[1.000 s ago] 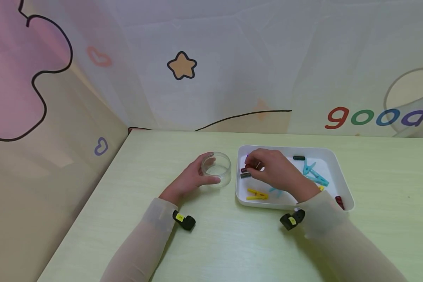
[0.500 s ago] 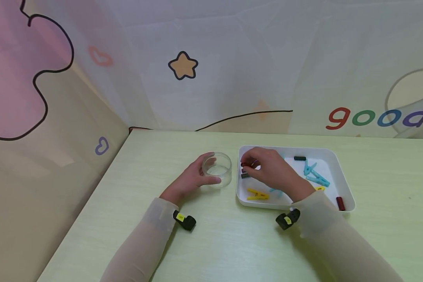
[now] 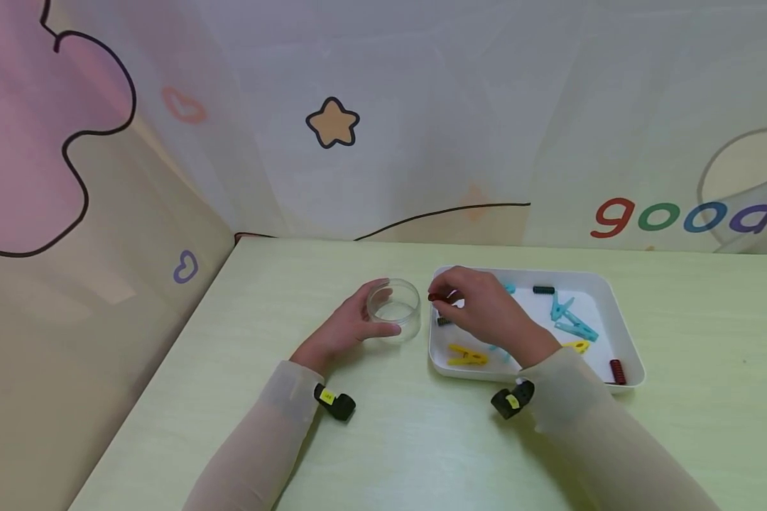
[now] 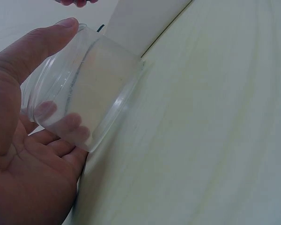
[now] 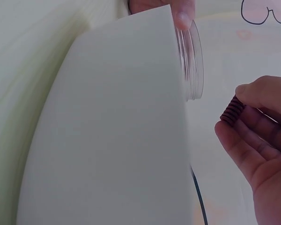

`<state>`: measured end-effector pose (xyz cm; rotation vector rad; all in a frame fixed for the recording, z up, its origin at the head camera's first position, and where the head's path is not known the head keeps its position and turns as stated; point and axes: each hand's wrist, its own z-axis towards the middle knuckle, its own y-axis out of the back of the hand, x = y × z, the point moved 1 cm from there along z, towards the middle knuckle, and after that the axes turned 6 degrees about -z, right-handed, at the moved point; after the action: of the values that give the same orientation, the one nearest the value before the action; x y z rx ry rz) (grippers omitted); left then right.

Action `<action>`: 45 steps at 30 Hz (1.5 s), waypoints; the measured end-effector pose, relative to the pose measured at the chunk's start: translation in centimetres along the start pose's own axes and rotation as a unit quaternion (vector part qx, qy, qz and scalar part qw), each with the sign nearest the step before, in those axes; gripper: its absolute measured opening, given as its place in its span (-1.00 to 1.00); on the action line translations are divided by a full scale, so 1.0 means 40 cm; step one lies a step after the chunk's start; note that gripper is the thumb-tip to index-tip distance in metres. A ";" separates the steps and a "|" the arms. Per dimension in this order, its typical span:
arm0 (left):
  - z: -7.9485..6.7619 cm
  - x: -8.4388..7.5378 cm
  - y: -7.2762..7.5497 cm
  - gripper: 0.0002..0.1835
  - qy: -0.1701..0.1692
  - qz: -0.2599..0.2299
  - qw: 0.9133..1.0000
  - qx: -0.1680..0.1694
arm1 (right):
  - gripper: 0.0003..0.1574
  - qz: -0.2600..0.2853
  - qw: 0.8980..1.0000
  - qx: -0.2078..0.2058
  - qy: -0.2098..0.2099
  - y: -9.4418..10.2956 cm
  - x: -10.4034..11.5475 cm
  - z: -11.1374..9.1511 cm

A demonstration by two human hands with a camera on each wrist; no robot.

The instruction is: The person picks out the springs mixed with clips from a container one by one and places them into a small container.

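Note:
A clear round jar (image 3: 404,328) without a lid stands on the table, left of the tray. My left hand (image 3: 345,323) grips it, thumb on the near side and fingers round the far side; through the wall in the left wrist view the jar (image 4: 98,89) looks bare inside. Over the left rim of the white tray (image 3: 530,376), my right hand (image 3: 486,305) pinches a dark red spring (image 5: 232,111) between thumb and fingers. Below that hand, a black spring (image 3: 444,321) lies in the tray, partly covered.
In the tray lie a yellow clothespin (image 3: 466,355), light blue clothespins (image 3: 575,326), a black spring (image 3: 543,289) at the back and a red spring (image 3: 617,371) at the front right. A printed cloth (image 3: 422,128) hangs behind the table.
My right hand has moved left with the red spring, from above the tray's left part to its left rim, closer to the jar. The left hand and jar have stayed put.

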<state>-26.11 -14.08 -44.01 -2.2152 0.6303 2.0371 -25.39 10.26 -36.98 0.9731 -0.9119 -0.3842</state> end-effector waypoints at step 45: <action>0.000 0.004 0.001 -0.05 0.000 -0.020 1.000 0.008 | -0.77 0.029 0.997 -0.063 0.023 -0.048 0.040 0.027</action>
<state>-26.10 -14.16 -44.14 -2.1997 0.5966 2.0072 -25.13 7.63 -37.54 0.8346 -0.8622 -0.3649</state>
